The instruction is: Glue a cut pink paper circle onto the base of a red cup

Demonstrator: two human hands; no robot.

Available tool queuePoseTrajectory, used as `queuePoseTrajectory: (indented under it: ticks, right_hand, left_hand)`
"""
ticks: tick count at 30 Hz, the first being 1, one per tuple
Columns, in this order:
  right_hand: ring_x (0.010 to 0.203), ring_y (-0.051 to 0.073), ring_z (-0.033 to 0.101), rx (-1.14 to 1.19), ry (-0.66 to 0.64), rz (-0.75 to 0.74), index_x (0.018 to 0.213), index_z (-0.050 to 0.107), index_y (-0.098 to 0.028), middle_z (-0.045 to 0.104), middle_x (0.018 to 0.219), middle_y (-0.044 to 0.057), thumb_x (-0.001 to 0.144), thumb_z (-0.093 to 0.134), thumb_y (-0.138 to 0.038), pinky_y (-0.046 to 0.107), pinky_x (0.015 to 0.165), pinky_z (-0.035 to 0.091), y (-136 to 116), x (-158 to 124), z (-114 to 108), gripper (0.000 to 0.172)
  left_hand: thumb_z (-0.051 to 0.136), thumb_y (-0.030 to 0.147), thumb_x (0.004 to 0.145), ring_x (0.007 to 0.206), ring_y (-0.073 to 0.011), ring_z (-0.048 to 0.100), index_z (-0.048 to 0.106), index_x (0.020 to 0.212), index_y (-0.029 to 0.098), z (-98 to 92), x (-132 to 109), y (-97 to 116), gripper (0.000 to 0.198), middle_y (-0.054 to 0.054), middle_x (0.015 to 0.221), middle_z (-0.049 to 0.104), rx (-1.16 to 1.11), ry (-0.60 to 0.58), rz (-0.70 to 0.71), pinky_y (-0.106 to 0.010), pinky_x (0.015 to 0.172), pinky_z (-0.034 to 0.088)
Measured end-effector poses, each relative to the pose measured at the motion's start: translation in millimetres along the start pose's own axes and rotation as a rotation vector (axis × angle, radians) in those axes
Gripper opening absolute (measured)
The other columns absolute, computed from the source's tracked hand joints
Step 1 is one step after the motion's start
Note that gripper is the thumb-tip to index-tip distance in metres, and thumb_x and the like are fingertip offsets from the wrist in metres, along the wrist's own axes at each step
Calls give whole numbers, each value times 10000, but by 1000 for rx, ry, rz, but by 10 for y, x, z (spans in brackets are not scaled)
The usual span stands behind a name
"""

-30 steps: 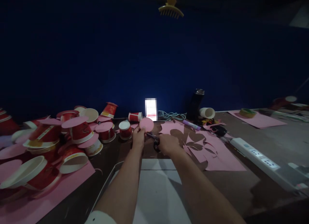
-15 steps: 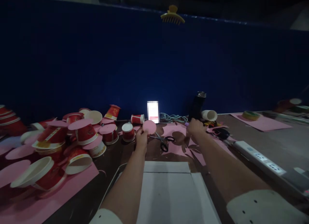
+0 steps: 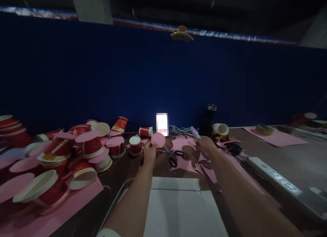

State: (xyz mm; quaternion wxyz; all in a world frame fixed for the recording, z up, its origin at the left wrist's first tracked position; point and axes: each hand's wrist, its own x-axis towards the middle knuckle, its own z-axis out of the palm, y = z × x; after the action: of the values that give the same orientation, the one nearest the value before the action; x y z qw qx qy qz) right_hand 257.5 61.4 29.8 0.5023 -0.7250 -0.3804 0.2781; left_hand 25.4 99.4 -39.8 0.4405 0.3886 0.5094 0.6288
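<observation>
My left hand point(image 3: 150, 154) pinches a small round pink paper disc point(image 3: 158, 140) by its lower left edge. Fingers closed, my right hand point(image 3: 205, 145) grips a slim lilac tube point(image 3: 195, 132) that points up and left; its exact kind is not clear. Between the hands, black-handled scissors point(image 3: 173, 155) lie spread on the table, their blades partly behind the disc. Cut pink paper point(image 3: 182, 143) with round holes and scraps lies beside them. Left of my left hand stands a red and white paper cup point(image 3: 136, 146), and another cup point(image 3: 145, 131) is tipped on its side behind it.
Many red paper cups point(image 3: 93, 146), several with pink discs attached, are heaped at the left. A white box point(image 3: 176, 206) sits in front of me. To the right are a dark bottle point(image 3: 207, 120), a power strip point(image 3: 274, 175) and tape point(image 3: 264, 129) on pink paper.
The view has tilted upward a little. My right hand now has the lilac tube raised, with much more of it showing. My left hand keeps the disc in nearly the same place.
</observation>
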Motion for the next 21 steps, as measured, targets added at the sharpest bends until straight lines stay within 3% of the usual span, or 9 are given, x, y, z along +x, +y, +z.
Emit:
queuePoseTrajectory:
  ticks: [2, 7, 8, 10, 14, 17, 19, 21]
  right_hand:
    - [506, 91, 563, 184, -87, 77, 674, 563, -167, 543, 493, -48, 856, 456, -251, 203, 545, 491, -80, -214, 198, 228]
    - [536, 109, 596, 470, -262, 265, 740, 517, -165, 564, 563, -21, 847, 457, -135, 283, 575, 525, -107, -647, 775, 127]
    - [508, 111, 577, 596, -241, 359, 728, 513, -167, 549, 552, -25, 822, 492, -135, 292, 564, 519, -88, -688, 866, 102]
    - [454, 99, 527, 639, -190, 371, 716, 506, -181, 505, 518, -49, 793, 536, -178, 257, 515, 487, -28, -724, 1000, 83]
    - [405, 90, 435, 670, -79, 282, 652, 484, -205, 426, 448, -77, 738, 569, -255, 203, 408, 373, 138, -714, 1100, 130]
    - [465, 84, 469, 700, -52, 227, 675, 496, -199, 481, 498, -68, 713, 565, -268, 188, 444, 394, 213, -722, 1094, 105]
    - [492, 74, 486, 709, -57, 219, 695, 505, -194, 517, 541, -63, 709, 559, -281, 180, 472, 410, 219, -743, 1070, 104]
    - [485, 71, 485, 704, -85, 225, 709, 515, -194, 531, 557, -62, 696, 574, -308, 178, 455, 395, 196, -772, 1034, 128]
  left_hand:
    - [601, 288, 650, 494, -115, 548, 634, 863, 112, -10, -21, 47, 278, -18, 650, 614, 41, 4, -9, -233, 487, 440]
    - [572, 248, 680, 538, -141, 604, 636, 868, 113, -43, -98, 217, 240, -60, 716, 660, 238, 19, 42, -234, 515, 459]
    - [571, 234, 680, 539, -145, 610, 633, 870, 112, -57, -126, 252, 234, -65, 724, 665, 269, 14, 32, -236, 517, 464]
    - [571, 209, 679, 533, -150, 618, 626, 880, 115, -103, -197, 304, 228, -66, 723, 669, 315, -22, -17, -237, 510, 470]
    - [549, 186, 699, 541, -155, 632, 626, 776, 144, -252, -342, 286, 116, -49, 673, 665, 399, -194, -185, -234, 512, 482]
    - [527, 185, 716, 502, -167, 622, 613, 705, 159, -358, -405, 213, 90, -40, 579, 641, 452, -262, -291, -255, 506, 487]
    - [539, 198, 711, 483, -180, 616, 608, 652, 168, -404, -430, 183, 96, -38, 521, 619, 509, -266, -284, -262, 496, 479]
    - [563, 223, 704, 481, -185, 615, 607, 597, 179, -427, -454, 180, 123, -39, 493, 606, 610, -257, -174, -254, 492, 462]
